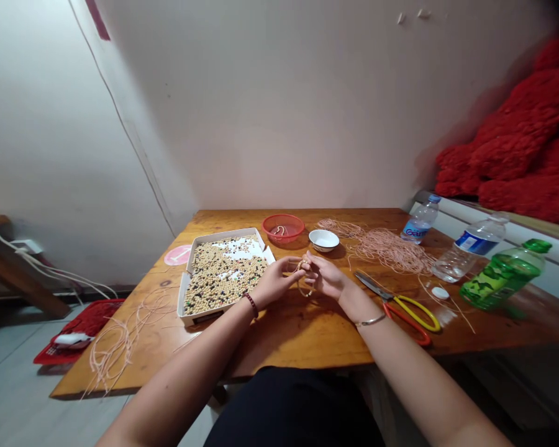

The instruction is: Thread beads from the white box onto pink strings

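My left hand (279, 277) and my right hand (325, 274) meet above the middle of the wooden table. Between them is a beaded string (304, 288), its pale beads pinched by the fingers of both hands while a loop hangs below. Close to my left hand lies a white box tray (182, 298) full of small beige beads (218, 273) mixed with dark and coloured ones. Scissors (377, 287) with a yellow and an orange handle lie beside my right forearm, blades pointing away to the left.
Behind my hands stand a red plastic basket (283, 218) and a small white bowl (323, 238). Pink cord (391, 249) is heaped at the right, with more cord (114, 347) at the left edge. Several bottles, one a green bottle (505, 276), line the right side near a white cap (440, 292).
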{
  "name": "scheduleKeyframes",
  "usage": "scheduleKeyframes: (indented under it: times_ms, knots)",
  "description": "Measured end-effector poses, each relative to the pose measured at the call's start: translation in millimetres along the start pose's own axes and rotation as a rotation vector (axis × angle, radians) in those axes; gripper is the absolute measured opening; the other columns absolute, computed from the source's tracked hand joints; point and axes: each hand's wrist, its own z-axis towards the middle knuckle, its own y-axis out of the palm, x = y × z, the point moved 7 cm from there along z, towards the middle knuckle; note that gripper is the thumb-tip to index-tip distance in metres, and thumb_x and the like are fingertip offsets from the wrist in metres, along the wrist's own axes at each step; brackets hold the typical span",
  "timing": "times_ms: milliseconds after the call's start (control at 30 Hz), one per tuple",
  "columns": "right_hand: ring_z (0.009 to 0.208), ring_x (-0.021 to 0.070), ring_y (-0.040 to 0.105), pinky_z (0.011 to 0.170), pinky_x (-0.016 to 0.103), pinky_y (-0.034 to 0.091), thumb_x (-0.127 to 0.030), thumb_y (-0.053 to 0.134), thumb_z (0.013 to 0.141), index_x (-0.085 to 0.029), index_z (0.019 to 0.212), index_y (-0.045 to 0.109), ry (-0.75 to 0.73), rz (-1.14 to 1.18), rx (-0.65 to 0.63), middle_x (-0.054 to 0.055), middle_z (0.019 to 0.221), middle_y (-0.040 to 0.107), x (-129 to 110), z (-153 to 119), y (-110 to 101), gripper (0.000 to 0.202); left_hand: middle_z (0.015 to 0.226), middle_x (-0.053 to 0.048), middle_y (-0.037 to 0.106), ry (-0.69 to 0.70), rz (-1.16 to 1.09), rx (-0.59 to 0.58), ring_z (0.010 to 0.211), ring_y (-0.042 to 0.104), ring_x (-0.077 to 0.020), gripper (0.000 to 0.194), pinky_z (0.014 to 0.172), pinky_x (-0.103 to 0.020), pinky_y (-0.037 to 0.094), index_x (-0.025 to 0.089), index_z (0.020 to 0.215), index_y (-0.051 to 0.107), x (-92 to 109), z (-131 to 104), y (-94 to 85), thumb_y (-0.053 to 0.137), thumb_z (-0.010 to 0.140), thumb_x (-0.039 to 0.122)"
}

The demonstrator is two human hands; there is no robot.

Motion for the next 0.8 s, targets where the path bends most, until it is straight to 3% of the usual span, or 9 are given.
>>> scheduleKeyframes:
  times_ms: [167, 267, 367, 567, 800]
  knots:
    - [0.044, 0.0032, 0.027, 0.041, 0.017, 0.025, -0.044, 0.062, 0.079, -0.018, 0.070, 0.046, 0.015, -0.002, 0.016, -0.004, 0.064, 0.045, 2, 0, -1, 0.032, 0.086, -0.010, 0.071, -0.005, 0.197, 0.118, 0.075, 0.065, -0.0216, 0.034, 0.069, -0.030, 0.048, 0.018, 0.094, 0.070, 2, -1, -11.3, 0.065, 0.076, 0.046]
    - [0.041, 0.0031, 0.022, 0.038, 0.017, 0.017, -0.049, 0.060, 0.079, -0.019, 0.075, 0.048, 0.015, -0.031, 0.043, -0.006, 0.060, 0.042, 2, 2, -2, 0.032, 0.084, -0.008, 0.071, 0.050, 0.245, 0.197, 0.076, 0.063, -0.0209, 0.030, 0.072, -0.030, 0.046, 0.019, 0.085, 0.072, 6, 0, -19.3, 0.064, 0.076, 0.046]
    - [0.039, 0.0031, 0.017, 0.037, 0.019, 0.009, -0.056, 0.057, 0.077, -0.020, 0.081, 0.051, -0.018, -0.202, 0.121, -0.007, 0.058, 0.042, 1, 3, -3, 0.037, 0.082, -0.006, 0.070, 0.081, 0.232, 0.240, 0.077, 0.060, -0.0203, 0.027, 0.075, -0.029, 0.045, 0.020, 0.085, 0.071, 8, 0, -23.4, 0.065, 0.075, 0.045]
    - [0.039, 0.0032, 0.013, 0.039, 0.021, 0.004, -0.063, 0.052, 0.074, -0.018, 0.072, 0.051, -0.076, -0.379, 0.151, -0.008, 0.053, 0.029, -1, 3, 2, 0.045, 0.082, -0.006, 0.068, 0.065, 0.190, 0.237, 0.079, 0.060, -0.0195, 0.023, 0.079, -0.029, 0.044, 0.020, 0.081, 0.069, 4, 0, -23.3, 0.067, 0.074, 0.042]
    - [0.041, 0.0045, 0.017, 0.040, 0.021, 0.007, -0.056, 0.062, 0.070, -0.019, 0.069, 0.046, -0.152, -0.392, 0.147, -0.009, 0.051, 0.026, -4, 3, 5, 0.040, 0.087, -0.006, 0.066, 0.002, 0.010, 0.172, 0.080, 0.060, -0.0167, 0.029, 0.074, -0.027, 0.047, 0.017, 0.084, 0.063, -8, 2, -16.3, 0.064, 0.076, 0.044]
